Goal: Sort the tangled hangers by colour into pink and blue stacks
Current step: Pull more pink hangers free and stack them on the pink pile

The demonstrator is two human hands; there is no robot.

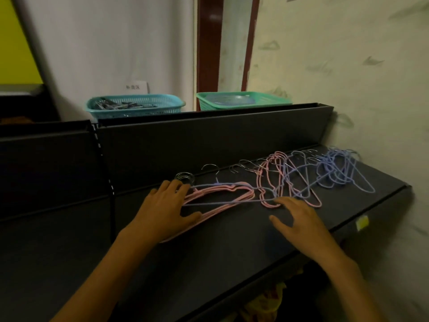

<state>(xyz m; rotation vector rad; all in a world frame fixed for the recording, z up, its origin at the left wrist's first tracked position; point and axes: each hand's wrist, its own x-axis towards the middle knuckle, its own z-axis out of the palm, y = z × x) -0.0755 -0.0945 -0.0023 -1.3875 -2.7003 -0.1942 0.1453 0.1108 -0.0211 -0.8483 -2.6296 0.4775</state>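
A stack of pink hangers (222, 194) lies on the dark shelf (209, 252), metal hooks bunched at its upper left. One blue hanger (232, 202) lies across the stack. My left hand (166, 211) rests flat on the stack's left part, fingers spread. My right hand (299, 221) hovers with spread fingers, its fingertips at the blue hanger's right end. To the right sits a tangle of pink and blue hangers (292, 180). Farther right lies a heap of blue hangers (341, 171).
A vertical dark back panel (209, 140) rises behind the shelf. Above it stand a blue basket (137, 110) with metal clips and a green basket (241, 101). A wall closes the right side. The shelf's front edge runs diagonally, with a yellow label (362, 223).
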